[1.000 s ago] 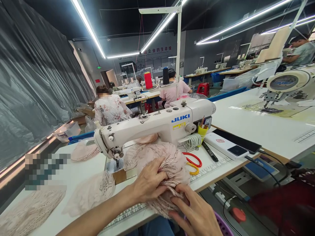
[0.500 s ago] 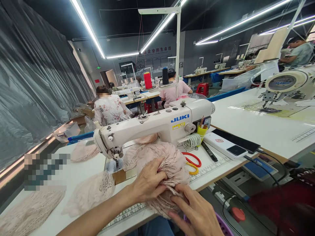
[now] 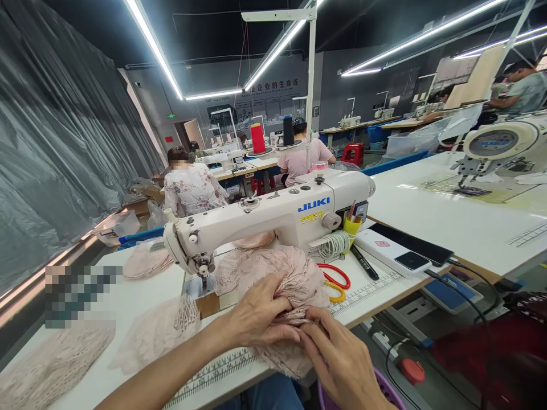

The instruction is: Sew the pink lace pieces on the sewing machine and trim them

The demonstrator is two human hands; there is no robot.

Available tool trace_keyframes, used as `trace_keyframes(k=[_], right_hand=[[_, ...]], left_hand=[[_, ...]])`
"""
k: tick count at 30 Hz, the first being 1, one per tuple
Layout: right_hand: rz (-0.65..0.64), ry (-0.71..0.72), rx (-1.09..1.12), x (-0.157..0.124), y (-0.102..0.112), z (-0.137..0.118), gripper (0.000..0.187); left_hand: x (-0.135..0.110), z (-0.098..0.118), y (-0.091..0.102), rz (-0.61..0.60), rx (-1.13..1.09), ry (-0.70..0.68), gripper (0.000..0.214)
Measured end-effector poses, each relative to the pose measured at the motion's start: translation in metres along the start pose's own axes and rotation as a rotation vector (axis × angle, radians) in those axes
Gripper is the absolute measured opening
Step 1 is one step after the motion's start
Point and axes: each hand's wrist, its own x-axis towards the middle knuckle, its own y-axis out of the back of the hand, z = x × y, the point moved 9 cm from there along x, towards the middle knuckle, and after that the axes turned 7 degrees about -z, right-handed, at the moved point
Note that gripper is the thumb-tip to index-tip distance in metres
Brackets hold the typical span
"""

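A bunched heap of pale pink lace fabric [image 3: 282, 273] lies at the front of the sewing machine [image 3: 256, 219], partly over the table edge. My left hand [image 3: 267, 310] presses into it from the left, its fingers curled over folds of the cloth. From the right, my right hand [image 3: 337, 353] pinches the fabric's gathered edge, thumb and fingertips close against the left thumb. The folds hide parts of several fingertips. Left of the hands, a flat lace piece [image 3: 156, 333] rests beside the machine's needle area [image 3: 204, 279].
Scissors with red and yellow handles [image 3: 335, 289], a black marker [image 3: 365, 262], a yellow cup [image 3: 351, 230] and a white box [image 3: 391, 250] sit right of the heap. More lace pieces [image 3: 60, 359] lie left. A purple basket [image 3: 387, 390] stands below the table edge.
My right hand's fingers have closed on the fabric edge and moved up against my left thumb. The fold between the hands is now pinched together. My left hand stays on the heap.
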Motion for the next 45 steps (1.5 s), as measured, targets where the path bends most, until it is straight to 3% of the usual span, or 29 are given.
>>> trace_keyframes(k=[5, 9, 13, 18, 27, 33, 37, 42, 45], right_hand=[[0.051, 0.056, -0.052, -0.005, 0.007, -0.012, 0.013], [0.081, 0.182, -0.117, -0.021, 0.004, -0.034, 0.013], [0.012, 0.198, -0.186, -0.032, -0.012, -0.035, 0.022], [-0.107, 0.134, -0.080, -0.028, -0.019, -0.019, 0.028], [-0.023, 0.179, 0.007, -0.013, 0.001, -0.020, 0.023], [-0.057, 0.110, 0.073, -0.011, -0.008, -0.010, 0.020], [0.002, 0.052, 0.090, 0.001, 0.000, -0.005, 0.021], [0.124, 0.086, -0.012, 0.007, 0.019, -0.017, 0.017], [0.118, 0.205, -0.100, -0.002, 0.013, -0.038, 0.014]], left_hand=[[-0.002, -0.002, -0.004, 0.064, 0.060, 0.004, 0.016], [-0.001, -0.004, -0.008, 0.043, 0.026, 0.023, 0.017], [0.000, -0.006, -0.008, 0.009, 0.010, 0.042, 0.017], [-0.001, -0.005, -0.005, 0.025, 0.014, 0.030, 0.016], [0.002, -0.003, 0.000, 0.033, 0.012, -0.001, 0.019], [0.003, -0.001, 0.006, -0.023, -0.007, -0.013, 0.020], [0.003, 0.001, 0.008, -0.057, -0.022, -0.068, 0.037], [0.002, -0.005, -0.002, -0.042, 0.046, -0.044, 0.014], [0.002, -0.009, -0.008, -0.043, 0.017, -0.027, 0.016]])
